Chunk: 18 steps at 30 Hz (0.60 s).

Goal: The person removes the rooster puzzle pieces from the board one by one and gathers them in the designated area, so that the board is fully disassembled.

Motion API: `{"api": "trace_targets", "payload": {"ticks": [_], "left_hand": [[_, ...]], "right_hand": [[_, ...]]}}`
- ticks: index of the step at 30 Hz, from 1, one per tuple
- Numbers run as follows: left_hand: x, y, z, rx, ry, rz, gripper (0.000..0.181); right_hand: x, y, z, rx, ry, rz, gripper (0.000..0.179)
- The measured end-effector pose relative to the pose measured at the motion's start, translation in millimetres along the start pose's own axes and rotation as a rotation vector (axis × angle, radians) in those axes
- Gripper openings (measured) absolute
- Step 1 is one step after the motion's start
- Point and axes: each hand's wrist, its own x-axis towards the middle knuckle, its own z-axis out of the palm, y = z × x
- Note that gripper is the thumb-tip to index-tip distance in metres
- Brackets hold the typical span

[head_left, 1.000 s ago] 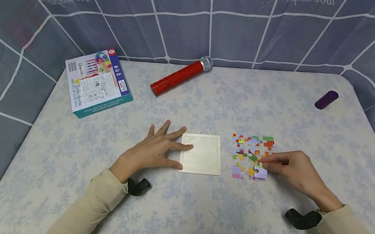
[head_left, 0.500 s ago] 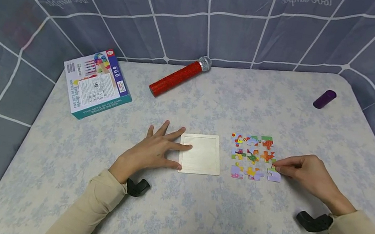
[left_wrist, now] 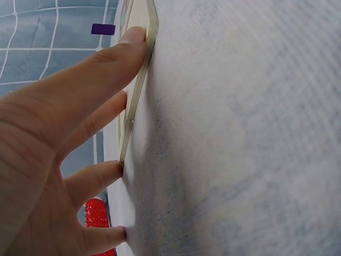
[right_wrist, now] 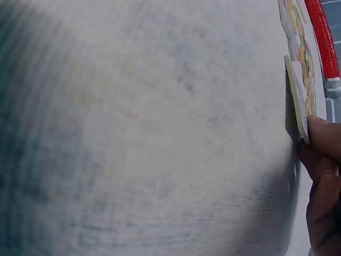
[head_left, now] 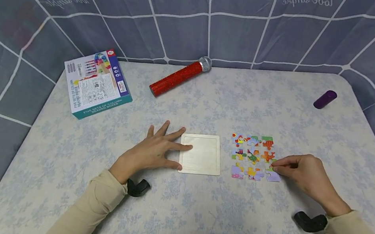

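Note:
Fingers spread, my left hand (head_left: pixel 154 148) rests against the left side of a pale wooden puzzle tray (head_left: pixel 201 155); the left wrist view has the thumb (left_wrist: pixel 128 48) on its rim. To the right of the tray lie several picture puzzle pieces (head_left: pixel 252 156), set in rows with small gaps. Between thumb and forefinger, my right hand (head_left: pixel 305 175) pinches the corner of a lilac and green puzzle piece (head_left: pixel 274 176) at the lower right of the rows. In the right wrist view this piece (right_wrist: pixel 297 96) is tilted, one edge lifted, beside the other pieces.
A red glitter microphone (head_left: pixel 180 77) lies at the back of the patterned table (head_left: pixel 194 222). A boxed bead set (head_left: pixel 96 84) sits at the back left, and a purple cylinder (head_left: pixel 325 99) at the back right. A tiled-print curtain (head_left: pixel 237 20) hangs behind.
My right hand has carried the pinched piece rightward from over the bottom middle piece to the bottom right spot, then slightly back left. The left hand and tray have stayed put.

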Motion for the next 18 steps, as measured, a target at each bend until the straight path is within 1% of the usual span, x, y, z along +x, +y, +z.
{"api": "trace_targets", "payload": {"ticks": [5, 9, 12, 14, 16, 18], "left_hand": [[0.9, 0.3, -0.8, 0.0, 0.002, -0.001, 0.065], [1.7, 0.4, -0.8, 0.006, -0.001, 0.004, 0.064], [1.7, 0.1, -0.6, 0.021, 0.0, 0.018, 0.063], [1.5, 0.0, -0.5, 0.031, 0.005, 0.027, 0.063], [1.4, -0.5, 0.0, 0.036, 0.009, 0.031, 0.063], [1.3, -0.9, 0.6, 0.039, 0.012, 0.028, 0.065]], "right_hand": [[1.2, 1, 0, -0.017, 0.02, -0.01, 0.006], [2.2, 2, -2, -0.011, -0.007, 0.001, 0.006], [2.2, 2, -4, -0.004, -0.006, 0.013, 0.005], [2.7, 3, -7, -0.002, 0.016, 0.022, 0.006], [4.2, 4, -9, 0.0, 0.057, 0.028, 0.009], [6.9, 6, -11, -0.006, 0.104, 0.015, 0.012]]}}
